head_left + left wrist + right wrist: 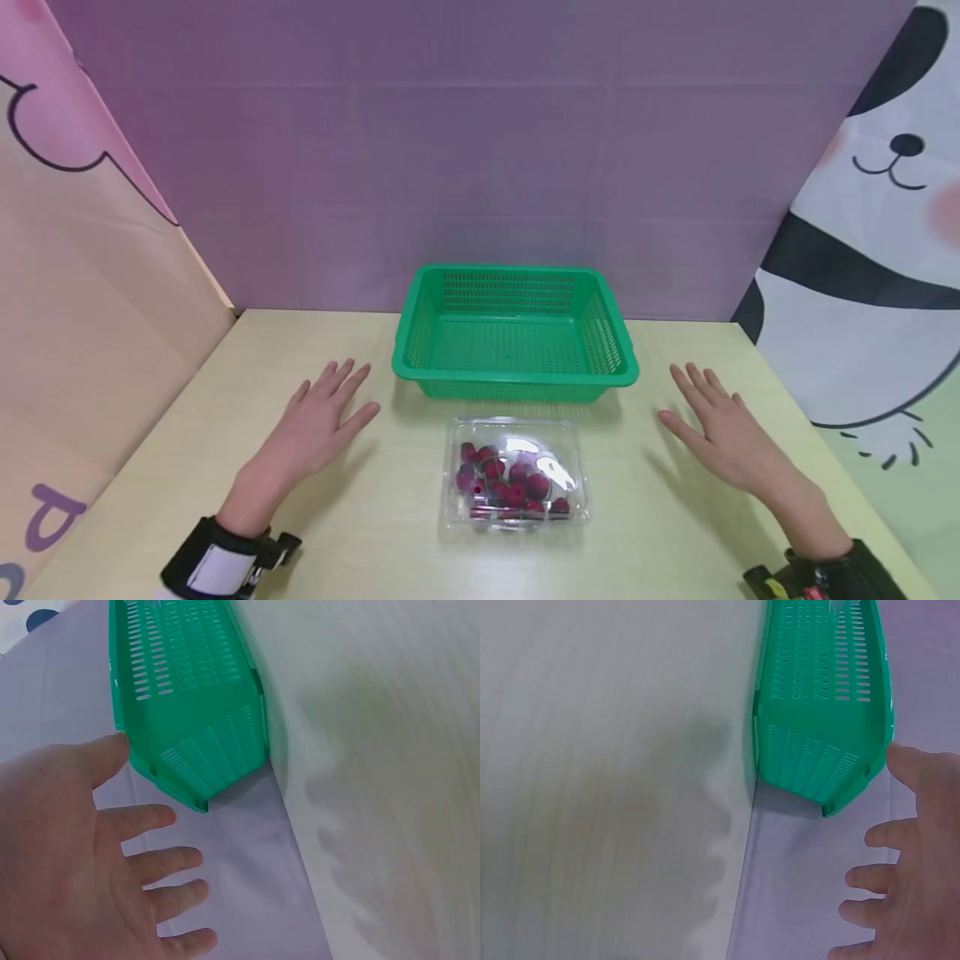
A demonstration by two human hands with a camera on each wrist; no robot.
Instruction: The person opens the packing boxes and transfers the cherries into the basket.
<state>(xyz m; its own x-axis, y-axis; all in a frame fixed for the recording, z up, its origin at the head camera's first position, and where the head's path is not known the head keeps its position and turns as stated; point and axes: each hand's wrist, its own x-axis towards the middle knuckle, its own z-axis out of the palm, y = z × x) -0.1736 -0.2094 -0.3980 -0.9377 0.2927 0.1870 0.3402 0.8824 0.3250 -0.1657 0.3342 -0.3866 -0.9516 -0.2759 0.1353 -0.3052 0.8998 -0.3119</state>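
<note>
In the head view a clear plastic box (516,473) of dark red berries, its lid down, lies on the table between my hands. Behind it stands a green plastic basket (507,377) with slotted sides and nothing inside. To the left of both, my left hand (318,425) hovers palm down above the table, fingers straight and holding nothing. My right hand (723,433) mirrors it on the other side, fingers extended and apart from everything. Both wrist views show the basket (195,712) beyond the spread fingers, with a gap that cannot be judged exactly.
The pale wooden table (360,533) ends at a purple cloth wall (480,167) just behind the basket. A beige printed sheet (90,333) borders the left side, and a panda-print sheet (862,333) borders the right.
</note>
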